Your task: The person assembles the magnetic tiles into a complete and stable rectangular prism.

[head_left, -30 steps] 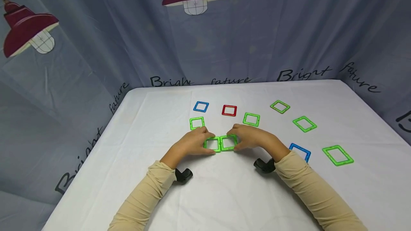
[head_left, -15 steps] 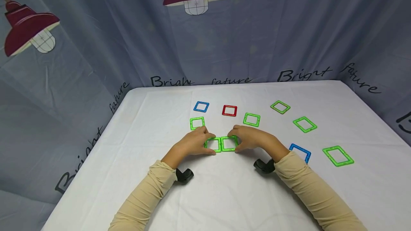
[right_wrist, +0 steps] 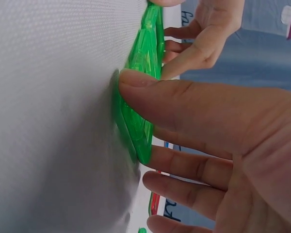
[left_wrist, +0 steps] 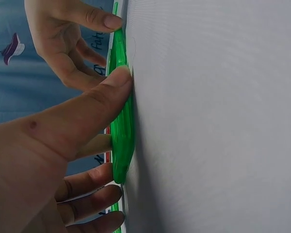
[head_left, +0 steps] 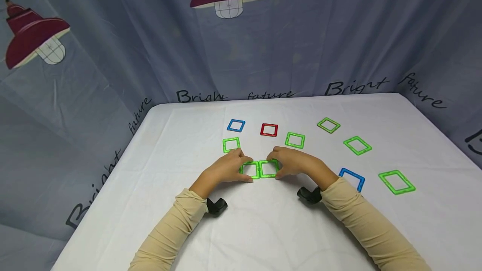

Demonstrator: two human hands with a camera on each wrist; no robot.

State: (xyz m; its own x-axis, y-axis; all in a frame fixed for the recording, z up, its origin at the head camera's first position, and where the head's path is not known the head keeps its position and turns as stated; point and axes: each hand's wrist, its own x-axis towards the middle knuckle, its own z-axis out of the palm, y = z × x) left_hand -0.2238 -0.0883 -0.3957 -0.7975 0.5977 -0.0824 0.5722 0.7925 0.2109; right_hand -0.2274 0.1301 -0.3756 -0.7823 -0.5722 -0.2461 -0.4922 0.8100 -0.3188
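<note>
Two green square magnetic tiles lie edge to edge on the white cloth, mid-table in the head view. My left hand [head_left: 226, 166] pinches the left green tile [head_left: 256, 177] by its outer side, thumb on the near edge and fingers at the far edge. On the other side, my right hand [head_left: 295, 161] holds the right green tile [head_left: 268, 176] the same way. The left wrist view has the left thumb [left_wrist: 106, 90] pressed on the green edge. In the right wrist view the right thumb [right_wrist: 155, 92] lies against the tile's near edge, partly hiding it.
Beyond the hands lie a blue tile [head_left: 232, 130], a red tile [head_left: 269, 135] and green tiles [head_left: 295, 147]. More green tiles [head_left: 396, 192] spread to the right. A blue tile [head_left: 352, 173] is partly hidden by the right forearm. A printed curtain [head_left: 263, 53] hangs behind the table.
The right hand and its tile have shifted very slightly toward the person, and the two tiles' edges line up a little more. The left hand's hold looks the same.
</note>
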